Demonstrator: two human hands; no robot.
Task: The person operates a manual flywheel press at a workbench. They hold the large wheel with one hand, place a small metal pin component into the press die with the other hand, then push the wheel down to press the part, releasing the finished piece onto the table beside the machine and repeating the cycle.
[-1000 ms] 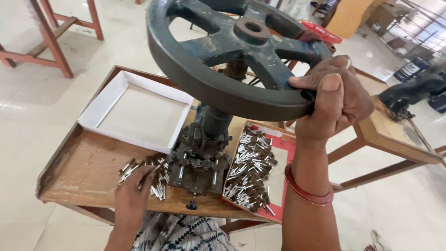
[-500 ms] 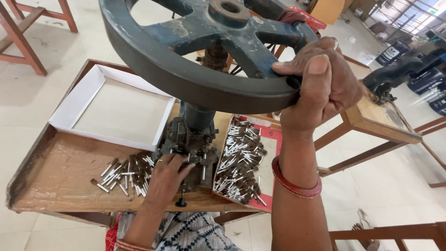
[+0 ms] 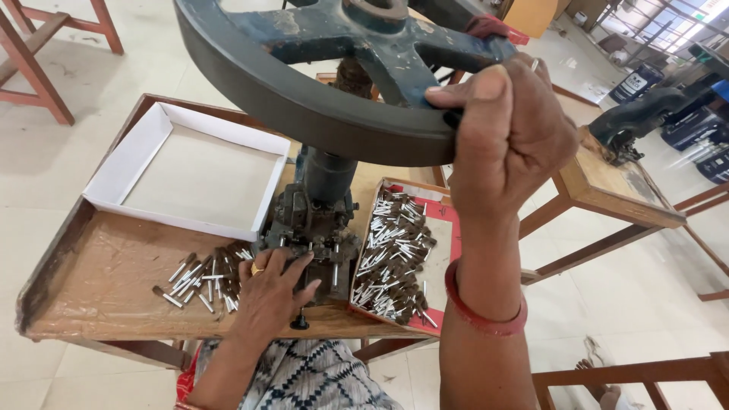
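My right hand (image 3: 505,129) grips the rim of a big dark iron handwheel (image 3: 319,106) on top of a hand press (image 3: 319,212). A red bangle is on that wrist. My left hand (image 3: 269,292), with a ring on one finger, rests at the foot of the press, its fingers at the tooling; I cannot tell if it holds a piece. A loose heap of small metal pins (image 3: 205,277) lies just left of it on the wooden tray table (image 3: 99,288). A red-edged tray (image 3: 444,266) full of similar pins (image 3: 391,262) sits right of the press.
An empty white cardboard box (image 3: 190,171) lies on the table behind the left heap. Wooden stools (image 3: 45,45) stand at the back left. Another wooden table (image 3: 623,190) with a dark press (image 3: 638,121) stands to the right, and blue crates at the far right.
My left hand has moved from the left pin heap to the foot of the press. My right hand has turned the handwheel rim round. The camera has come closer.
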